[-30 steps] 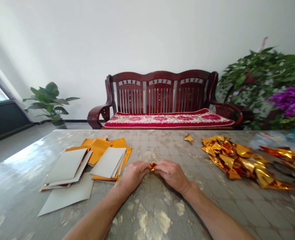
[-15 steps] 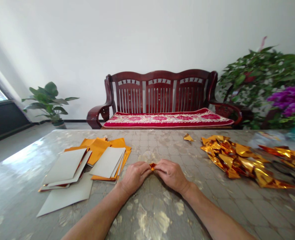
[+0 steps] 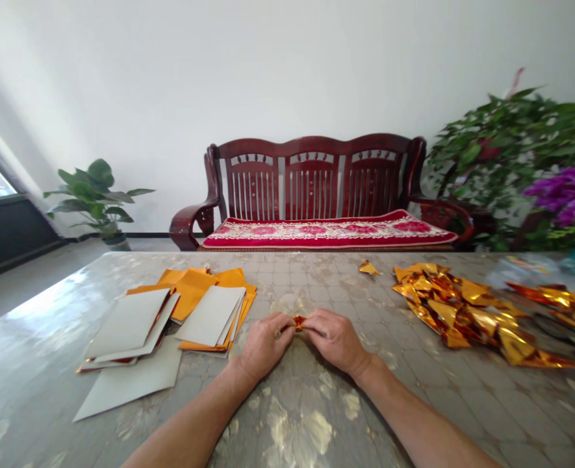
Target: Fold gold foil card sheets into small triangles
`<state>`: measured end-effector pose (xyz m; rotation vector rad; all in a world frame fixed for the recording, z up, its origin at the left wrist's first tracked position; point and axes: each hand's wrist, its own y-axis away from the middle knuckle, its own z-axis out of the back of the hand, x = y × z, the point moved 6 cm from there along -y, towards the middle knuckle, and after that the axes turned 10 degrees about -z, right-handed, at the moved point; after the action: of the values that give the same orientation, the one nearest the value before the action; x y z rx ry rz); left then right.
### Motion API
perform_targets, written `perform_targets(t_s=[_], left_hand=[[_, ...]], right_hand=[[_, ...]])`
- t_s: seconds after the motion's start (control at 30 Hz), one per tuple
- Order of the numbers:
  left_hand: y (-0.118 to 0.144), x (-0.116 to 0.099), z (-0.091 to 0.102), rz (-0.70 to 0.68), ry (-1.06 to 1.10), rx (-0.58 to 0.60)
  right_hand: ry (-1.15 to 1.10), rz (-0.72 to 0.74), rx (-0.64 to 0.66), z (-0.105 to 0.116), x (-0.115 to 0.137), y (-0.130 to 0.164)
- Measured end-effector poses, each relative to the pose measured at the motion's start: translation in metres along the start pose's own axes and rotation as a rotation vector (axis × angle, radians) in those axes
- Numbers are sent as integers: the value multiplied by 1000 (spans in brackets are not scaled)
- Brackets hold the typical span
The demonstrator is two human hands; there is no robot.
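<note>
Between my two hands, above the middle of the table, is a small piece of shiny gold foil paper [image 3: 299, 322], mostly covered by fingers. My left hand [image 3: 268, 341] pinches its left end, and my right hand [image 3: 336, 338] pinches the right end with thumb and fingers. Left of my hands lie a stack of pale-backed sheets [image 3: 130, 322] and a second stack of sheets [image 3: 212, 315] with gold edges. Over on the right is a heap of folded gold foil pieces [image 3: 462, 309]. One small foil piece [image 3: 367, 267] lies apart from the heap.
The table [image 3: 297, 416] has a glossy floral cover. Behind it stands a dark red wooden bench [image 3: 311, 179] with a red patterned cushion [image 3: 326, 233]. A clear plastic bag [image 3: 521, 268] and black cords [image 3: 560, 331] lie at the right. Potted plants [image 3: 97, 195] flank the bench.
Both hands keep their pinch on the foil paper, with the fingers shifted very slightly. The stacks and the heap stay as they were.
</note>
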<state>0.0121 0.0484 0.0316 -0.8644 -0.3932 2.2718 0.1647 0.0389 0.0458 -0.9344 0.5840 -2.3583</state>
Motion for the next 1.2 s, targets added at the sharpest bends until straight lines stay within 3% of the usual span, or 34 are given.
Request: perform_targets(t_s=[0.23,0.47,0.67,0.97,1.2], left_hand=[[-1,1,0,63,-15,-11],[-3,2,-2,8,98,-3],[-2,-1,-3,-23,59,50],[-1,-6,-3,-96,-12,93],[-1,-1,-3,-65,-8,111]], right_hand=[[17,27,-6,-1,7,0],[30,-18,-41,1,5,1],[43,-59,-39,-1,4,1],[95,11,-46,0,13,2],[116,16,-36,-2,14,1]])
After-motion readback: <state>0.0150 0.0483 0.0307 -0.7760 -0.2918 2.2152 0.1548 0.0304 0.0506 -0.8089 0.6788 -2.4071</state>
